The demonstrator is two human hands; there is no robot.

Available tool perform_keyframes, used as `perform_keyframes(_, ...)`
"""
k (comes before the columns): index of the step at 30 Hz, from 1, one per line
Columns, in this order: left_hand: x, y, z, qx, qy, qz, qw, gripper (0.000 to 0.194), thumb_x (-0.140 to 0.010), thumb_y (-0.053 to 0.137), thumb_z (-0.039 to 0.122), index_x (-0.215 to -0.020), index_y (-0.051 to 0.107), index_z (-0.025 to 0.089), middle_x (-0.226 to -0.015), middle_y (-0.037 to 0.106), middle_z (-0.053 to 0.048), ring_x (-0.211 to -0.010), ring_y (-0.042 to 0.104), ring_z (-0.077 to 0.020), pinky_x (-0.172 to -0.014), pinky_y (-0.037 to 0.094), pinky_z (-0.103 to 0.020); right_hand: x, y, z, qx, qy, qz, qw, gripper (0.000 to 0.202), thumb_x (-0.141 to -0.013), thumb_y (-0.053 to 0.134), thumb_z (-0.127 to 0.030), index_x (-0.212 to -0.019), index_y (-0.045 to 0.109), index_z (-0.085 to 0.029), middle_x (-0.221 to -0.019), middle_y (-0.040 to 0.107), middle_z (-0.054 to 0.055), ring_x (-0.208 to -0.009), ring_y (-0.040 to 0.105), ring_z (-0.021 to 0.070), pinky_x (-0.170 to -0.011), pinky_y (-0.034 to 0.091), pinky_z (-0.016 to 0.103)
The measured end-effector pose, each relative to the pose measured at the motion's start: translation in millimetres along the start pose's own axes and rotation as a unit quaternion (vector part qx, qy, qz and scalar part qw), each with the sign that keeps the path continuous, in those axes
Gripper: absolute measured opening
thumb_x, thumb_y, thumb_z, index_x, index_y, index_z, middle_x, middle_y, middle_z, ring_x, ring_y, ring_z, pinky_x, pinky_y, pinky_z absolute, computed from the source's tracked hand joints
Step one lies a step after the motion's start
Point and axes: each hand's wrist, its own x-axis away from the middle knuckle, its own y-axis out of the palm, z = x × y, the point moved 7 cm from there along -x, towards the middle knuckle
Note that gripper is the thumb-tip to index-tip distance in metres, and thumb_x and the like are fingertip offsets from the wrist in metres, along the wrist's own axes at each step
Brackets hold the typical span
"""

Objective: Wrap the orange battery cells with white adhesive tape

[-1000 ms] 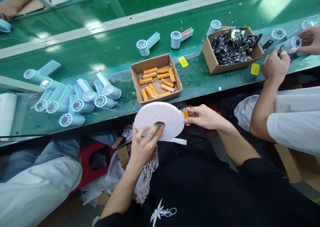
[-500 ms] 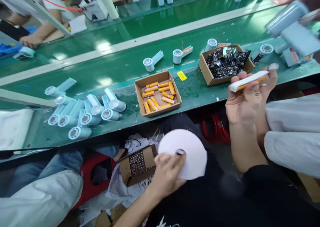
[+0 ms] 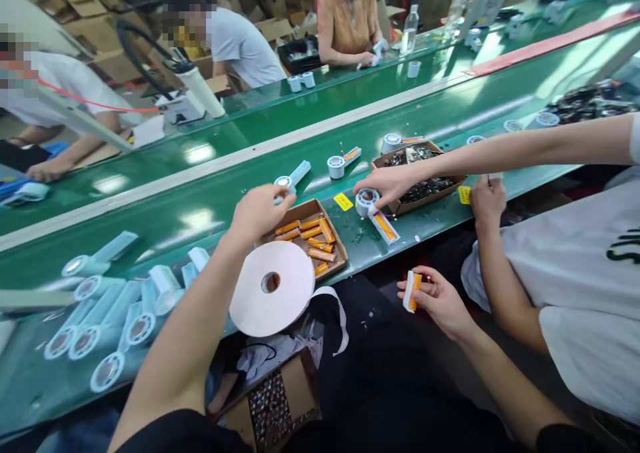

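My left hand (image 3: 263, 212) reaches over the bench, its fingers closed on the round end of a light blue fan housing (image 3: 299, 174) beyond the battery box. Held between the fingers of my right hand (image 3: 440, 300) is an orange battery with a white strip (image 3: 412, 292) along one side, low in front of the bench edge. A large white tape roll (image 3: 250, 300) lies below my left wrist, partly over the cardboard box (image 3: 341, 256) of orange batteries (image 3: 320, 233), with a loose tape end hanging off the bench.
A co-worker's hand (image 3: 395, 185) reaches in from the right onto a fan housing (image 3: 384, 226) beside a box of dark circuit parts (image 3: 425, 190). Several blue housings (image 3: 107, 320) lie at left. A carton of small parts (image 3: 270, 406) stands below. Other people sit across the bench.
My left hand has left the tape roll, now on the bench edge, and gone to a housing. My right hand has lowered with the battery. A co-worker's arm has reached in from the right.
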Motion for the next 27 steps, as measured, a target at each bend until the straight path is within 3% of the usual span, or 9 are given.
perform_keyframes(2,-58,15.7,9,-0.061,-0.007,-0.01,0.998,0.056,-0.101,0.046,0.055,-0.143,0.064,0.022,-0.147,0.062,-0.014,-0.128,0.058,-0.0384,-0.101,0.051,-0.051,-2,8,-2,-0.001,-0.006,-0.001,1.0,0.063,-0.071,0.095,-0.038,-0.117,0.055,-0.024,-0.103,0.082,0.012,-0.091,0.081,0.0285,-0.081,0.065,0.041)
perform_keyframes(4,-99,39.5,12,-0.109,-0.009,-0.063,0.992,0.061,-0.101,0.045,0.058,-0.148,0.059,0.021,-0.153,0.056,-0.019,-0.132,0.054,-0.0436,-0.1,0.05,-0.057,-2,18,-5,0.005,-0.012,-0.015,1.0,0.062,-0.071,0.095,-0.038,-0.116,0.055,-0.024,-0.101,0.082,0.011,-0.092,0.081,0.0289,-0.082,0.065,0.042)
perform_keyframes(7,-129,65.9,5,-0.18,-0.001,-0.129,0.975,0.05,-0.101,0.052,0.046,-0.139,0.066,0.016,-0.144,0.06,-0.024,-0.126,0.059,-0.0423,-0.1,0.051,-0.056,4,22,-8,0.032,-0.016,-0.035,0.999,0.057,-0.073,0.093,-0.039,-0.113,0.057,-0.024,-0.102,0.083,0.013,-0.098,0.08,0.0298,-0.081,0.065,0.043)
perform_keyframes(10,-136,67.7,-8,-0.203,0.012,-0.106,0.973,0.045,-0.096,0.059,0.031,-0.138,0.065,0.015,-0.139,0.063,-0.025,-0.12,0.065,-0.0384,-0.098,0.052,-0.05,10,12,-12,0.056,-0.021,-0.03,0.998,0.053,-0.072,0.094,-0.039,-0.11,0.059,-0.024,-0.101,0.083,0.014,-0.097,0.08,0.029,-0.078,0.065,0.04)
perform_keyframes(14,-132,67.1,-18,-0.19,0.056,-0.113,0.974,0.062,-0.088,0.071,0.034,-0.146,0.057,0.015,-0.138,0.065,-0.022,-0.122,0.065,-0.0368,-0.096,0.053,-0.042,7,7,-12,0.056,-0.007,-0.034,0.998,0.054,-0.07,0.095,-0.038,-0.109,0.061,-0.023,-0.098,0.083,0.013,-0.089,0.081,0.0265,-0.076,0.065,0.039)
perform_keyframes(17,-122,72.0,-17,-0.208,0.103,-0.15,0.961,0.059,-0.088,0.069,0.031,-0.145,0.058,0.021,-0.136,0.069,-0.017,-0.123,0.064,-0.0336,-0.096,0.052,-0.039,0,21,-10,0.056,-0.006,-0.07,0.996,0.053,-0.07,0.095,-0.035,-0.11,0.062,-0.023,-0.096,0.083,0.012,-0.087,0.08,0.0258,-0.073,0.065,0.037)
perform_keyframes(20,-112,71.4,-14,-0.196,0.145,-0.128,0.961,0.055,-0.091,0.064,0.031,-0.146,0.058,0.027,-0.138,0.069,-0.012,-0.125,0.062,-0.0312,-0.099,0.051,-0.038,-4,38,-6,0.05,-0.006,-0.117,0.992,0.051,-0.071,0.094,-0.032,-0.11,0.063,-0.022,-0.096,0.083,0.012,-0.088,0.081,0.0264,-0.074,0.065,0.039)
perform_keyframes(27,-106,86.3,-10,-0.17,0.185,-0.151,0.956,0.041,-0.084,0.056,0.021,-0.118,0.078,0.022,-0.144,0.066,-0.012,-0.13,0.058,-0.0295,-0.106,0.048,-0.038,-9,50,15,0.029,0.026,-0.152,0.988,0.051,-0.071,0.094,-0.027,-0.112,0.063,-0.021,-0.1,0.083,0.012,-0.093,0.08,0.0252,-0.079,0.065,0.038)
